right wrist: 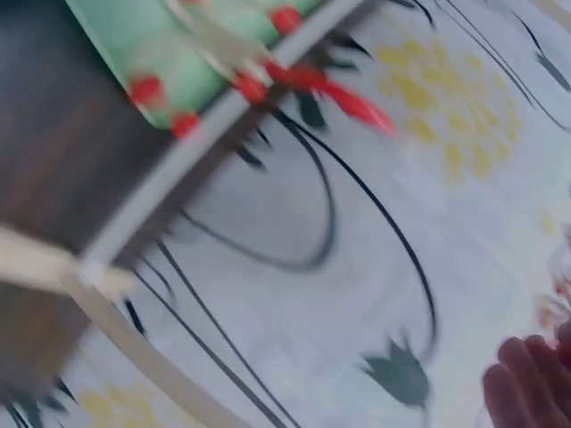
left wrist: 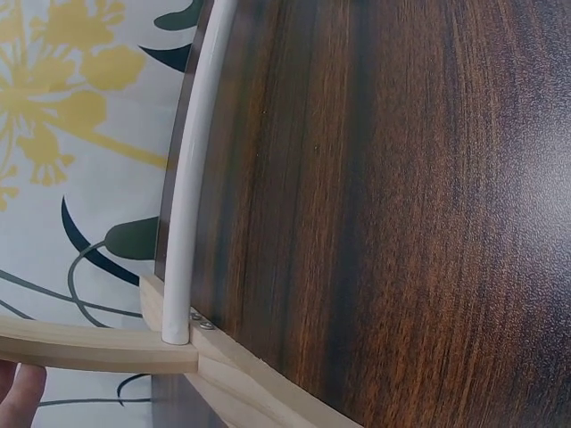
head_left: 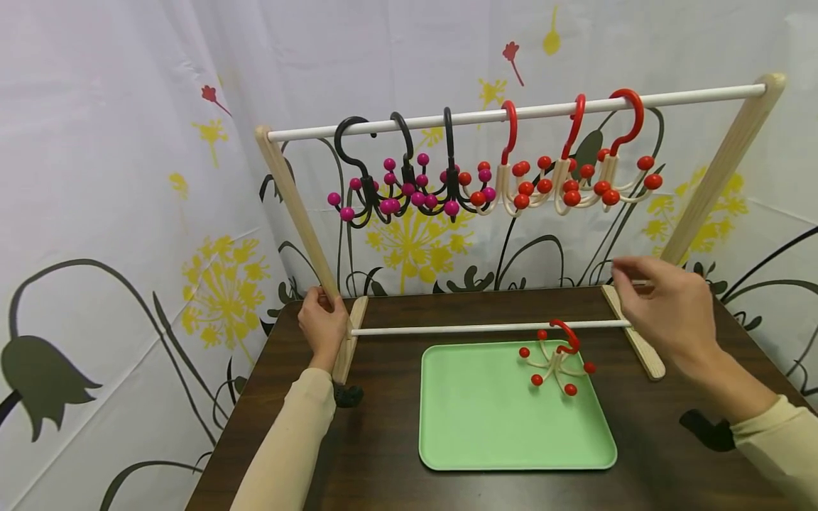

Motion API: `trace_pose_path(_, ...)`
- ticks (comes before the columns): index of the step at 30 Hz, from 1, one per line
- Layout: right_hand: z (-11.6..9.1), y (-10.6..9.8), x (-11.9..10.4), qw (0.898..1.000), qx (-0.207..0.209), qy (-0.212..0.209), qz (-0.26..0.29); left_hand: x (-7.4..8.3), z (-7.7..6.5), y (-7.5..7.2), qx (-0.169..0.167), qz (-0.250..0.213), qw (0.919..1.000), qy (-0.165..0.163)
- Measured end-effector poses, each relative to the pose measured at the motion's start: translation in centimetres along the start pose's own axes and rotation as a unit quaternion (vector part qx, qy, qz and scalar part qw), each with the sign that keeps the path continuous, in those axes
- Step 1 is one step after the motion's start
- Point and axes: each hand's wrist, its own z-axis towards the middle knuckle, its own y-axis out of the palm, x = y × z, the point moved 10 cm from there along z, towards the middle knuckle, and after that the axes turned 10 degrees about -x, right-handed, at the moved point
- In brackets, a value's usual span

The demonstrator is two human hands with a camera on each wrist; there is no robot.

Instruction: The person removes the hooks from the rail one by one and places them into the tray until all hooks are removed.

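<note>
My left hand (head_left: 322,323) holds the low end of the left wooden post (head_left: 300,206) of a rack; fingertips (left wrist: 25,392) show against that post in the left wrist view. In front of the right post (head_left: 718,174), my right hand (head_left: 671,309) is raised in the air, fingers loosely bent and nothing seen in them. Three black hooked hangers (head_left: 367,188) with magenta balls hang on the left half of the white top rail (head_left: 476,118). To their right hang three cream hangers (head_left: 559,170) with red hooks and red balls. Another such hanger (head_left: 556,363) lies on the green tray (head_left: 498,411).
A white lower bar (head_left: 460,328) joins the rack's wooden feet (head_left: 645,351) just behind the tray. Everything stands on a dark wood table (head_left: 383,440). A white curtain (head_left: 128,142) printed with flowers hangs behind and to the sides.
</note>
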Motion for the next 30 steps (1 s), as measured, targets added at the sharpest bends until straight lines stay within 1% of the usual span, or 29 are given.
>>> trace_pose_path(2, 1.6, -2.1, -0.4, 0.999, 0.043, -0.014, 0.002, -0.1, 0.1, 0.1, -0.001, 0.000, 1.0000, -0.002)
trace_pose_path(4, 3.0, -3.8, -0.8, 0.997, 0.077, -0.016, -0.005, -0.2, 0.1, 0.1, -0.002, 0.001, 1.0000, -0.004)
trace_pose_path(6, 4.5, -4.9, -0.9, 0.995, 0.093, -0.006, -0.020, -0.3, 0.2, 0.1, -0.001, 0.003, 1.0000, -0.004)
trace_pose_path(8, 6.0, -5.5, -0.7, 0.995, 0.091, 0.010, -0.036, -0.4, 0.2, 0.1, 0.000, 0.004, 1.0000, -0.004)
trace_pose_path(9, 6.7, -5.6, -0.5, 0.996, 0.083, 0.017, -0.041, -0.4, 0.2, 0.1, 0.001, 0.004, 1.0000, -0.003)
trace_pose_path(11, 8.2, -5.5, 0.1, 0.997, 0.053, 0.035, -0.031, -0.3, 0.1, 0.0, 0.002, 0.004, 1.0000, 0.000)
trace_pose_path(14, 10.1, -4.9, 1.2, 0.998, 0.000, 0.067, 0.009, -0.1, 0.1, 0.0, 0.004, 0.003, 1.0000, 0.001)
trace_pose_path(17, 11.5, -3.7, 2.4, 0.991, -0.067, 0.110, 0.037, -0.1, 0.1, -0.1, 0.007, 0.004, 1.0000, 0.000)
trace_pose_path(19, 12.1, -2.9, 3.0, 0.985, -0.107, 0.132, 0.041, -0.1, 0.1, -0.1, 0.009, 0.005, 0.9999, -0.001)
trace_pose_path(21, 12.5, -2.2, 3.4, 0.979, -0.139, 0.144, 0.037, -0.1, 0.1, 0.0, 0.010, 0.005, 0.9999, -0.002)
trace_pose_path(24, 12.8, -1.5, 3.8, 0.973, -0.169, 0.152, 0.036, -0.2, 0.0, 0.0, 0.007, 0.004, 1.0000, -0.005)
trace_pose_path(30, 13.2, -0.2, 4.5, 0.965, -0.199, 0.162, 0.047, -0.3, 0.3, 0.4, 0.010, 0.000, 0.9999, -0.004)
